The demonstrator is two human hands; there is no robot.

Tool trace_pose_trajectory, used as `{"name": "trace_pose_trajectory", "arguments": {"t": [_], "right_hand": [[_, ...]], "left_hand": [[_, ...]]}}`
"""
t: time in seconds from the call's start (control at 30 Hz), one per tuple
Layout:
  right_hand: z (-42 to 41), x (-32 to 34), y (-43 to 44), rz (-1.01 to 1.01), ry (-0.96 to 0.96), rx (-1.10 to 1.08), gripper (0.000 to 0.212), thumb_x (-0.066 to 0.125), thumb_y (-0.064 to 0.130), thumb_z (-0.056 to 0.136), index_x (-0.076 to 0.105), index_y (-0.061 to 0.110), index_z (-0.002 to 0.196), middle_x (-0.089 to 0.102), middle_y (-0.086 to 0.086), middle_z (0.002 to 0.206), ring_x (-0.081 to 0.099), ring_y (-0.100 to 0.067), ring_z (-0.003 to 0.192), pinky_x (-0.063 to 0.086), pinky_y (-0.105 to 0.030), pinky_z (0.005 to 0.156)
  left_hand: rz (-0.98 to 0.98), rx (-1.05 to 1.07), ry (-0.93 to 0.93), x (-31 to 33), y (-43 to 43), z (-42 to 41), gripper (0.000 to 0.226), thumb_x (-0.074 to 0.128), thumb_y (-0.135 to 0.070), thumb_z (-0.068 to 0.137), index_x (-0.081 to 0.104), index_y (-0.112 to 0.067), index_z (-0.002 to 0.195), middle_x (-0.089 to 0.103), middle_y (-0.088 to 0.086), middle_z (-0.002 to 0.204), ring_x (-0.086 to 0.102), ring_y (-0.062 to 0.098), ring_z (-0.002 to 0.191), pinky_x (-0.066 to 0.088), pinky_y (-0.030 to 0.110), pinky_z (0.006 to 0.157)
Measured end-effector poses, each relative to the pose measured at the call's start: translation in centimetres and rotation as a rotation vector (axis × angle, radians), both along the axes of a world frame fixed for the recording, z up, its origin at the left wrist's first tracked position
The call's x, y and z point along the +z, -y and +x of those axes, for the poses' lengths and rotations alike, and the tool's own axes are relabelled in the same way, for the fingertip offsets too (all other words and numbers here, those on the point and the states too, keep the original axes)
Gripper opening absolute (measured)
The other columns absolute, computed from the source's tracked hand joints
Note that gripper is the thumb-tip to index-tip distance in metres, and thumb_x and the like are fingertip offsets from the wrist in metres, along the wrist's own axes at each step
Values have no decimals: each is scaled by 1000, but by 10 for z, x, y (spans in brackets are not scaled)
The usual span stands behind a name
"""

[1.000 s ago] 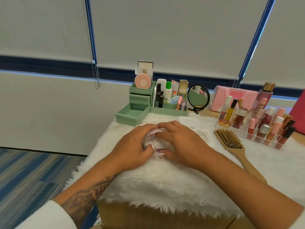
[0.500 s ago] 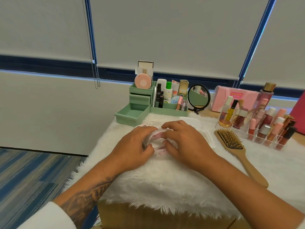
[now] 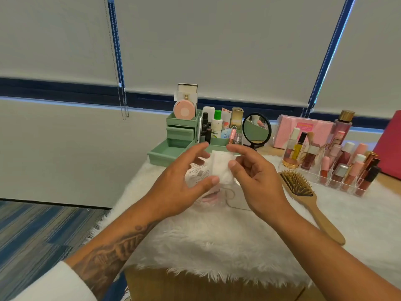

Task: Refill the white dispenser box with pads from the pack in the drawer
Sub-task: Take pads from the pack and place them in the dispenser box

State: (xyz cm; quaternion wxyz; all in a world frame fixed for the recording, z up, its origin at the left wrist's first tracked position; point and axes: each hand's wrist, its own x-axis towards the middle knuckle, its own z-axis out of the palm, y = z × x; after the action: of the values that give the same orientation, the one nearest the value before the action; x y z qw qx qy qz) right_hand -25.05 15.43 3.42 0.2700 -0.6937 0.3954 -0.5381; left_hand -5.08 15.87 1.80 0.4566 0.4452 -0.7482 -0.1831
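1. A wooden hairbrush (image 3: 303, 192) lies on the white fur cover (image 3: 217, 240), just right of the hands. A round mirror (image 3: 256, 129) and a pink box (image 3: 303, 133) stand behind it.
2. Both hands are raised in front of the green organiser (image 3: 182, 127) and hide part of its front edge.
3. The right hand (image 3: 256, 181) covers most of the white box (image 3: 239, 199); only a flat strip shows between the wrists.
4. The organiser's bottom drawer (image 3: 167, 152) stands pulled out. Bottles and tubes stand in its right compartment, and a round pink compact (image 3: 184, 109) sits on top.
5. A clear rack (image 3: 338, 170) at the right holds lipsticks and small bottles.
6. The left hand (image 3: 182, 185) grips the clear pack (image 3: 196, 173), thumb in front and fingers behind.
7. The right hand pinches a stack of white pads (image 3: 222, 168) between thumb and forefinger. The stack is held up beside the pack and touches the left thumb.
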Motion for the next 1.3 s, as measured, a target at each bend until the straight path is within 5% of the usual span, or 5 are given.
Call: {"name": "trace_pose_trajectory", "arguments": {"t": [0.2, 0.53, 0.73, 1.07, 1.3], "right_hand": [[-4, 8, -3, -27, -38, -26, 32, 61, 22, 96, 61, 29, 127, 67, 4, 89, 65, -14, 85, 57, -27, 72], [-44, 40, 8, 41, -186, -97, 9, 65, 23, 93, 63, 29, 100, 70, 4, 94, 68, -17, 87, 59, -42, 81], [-63, 34, 34, 225, -275, -144, 15, 64, 17, 94, 64, 28, 105, 71, 3, 98, 69, -19, 88, 57, -43, 86], [-50, 13, 39, 205, -684, -177, 19, 60, 19, 93, 62, 30, 108, 57, 15, 94, 50, -4, 77, 38, -19, 60], [-54, 5, 30, -35, -695, -189, 14, 62, 27, 93, 59, 34, 105, 55, 16, 104, 54, -4, 89, 45, -24, 71]], "left_hand": [[-9, -78, -219, 27, 2, -26, 38, 67, -8, 95, 64, -34, 123, 69, -2, 107, 69, 19, 92, 61, 39, 81], [-30, -12, -54, 26, 16, -49, 47, 70, -21, 93, 55, -30, 137, 65, -16, 115, 63, 4, 95, 54, 20, 82], [-106, -54, 352, -12, 25, -44, 27, 67, -37, 90, 69, -28, 116, 64, -14, 121, 55, 9, 110, 49, 39, 96], [-225, -51, 274, -31, 23, -43, 31, 60, -42, 91, 71, -23, 112, 67, -10, 115, 60, 11, 106, 52, 40, 91], [-251, -52, 259, -36, 26, -42, 24, 66, -35, 91, 70, -23, 111, 67, -11, 115, 59, 9, 106, 52, 38, 90]]}}
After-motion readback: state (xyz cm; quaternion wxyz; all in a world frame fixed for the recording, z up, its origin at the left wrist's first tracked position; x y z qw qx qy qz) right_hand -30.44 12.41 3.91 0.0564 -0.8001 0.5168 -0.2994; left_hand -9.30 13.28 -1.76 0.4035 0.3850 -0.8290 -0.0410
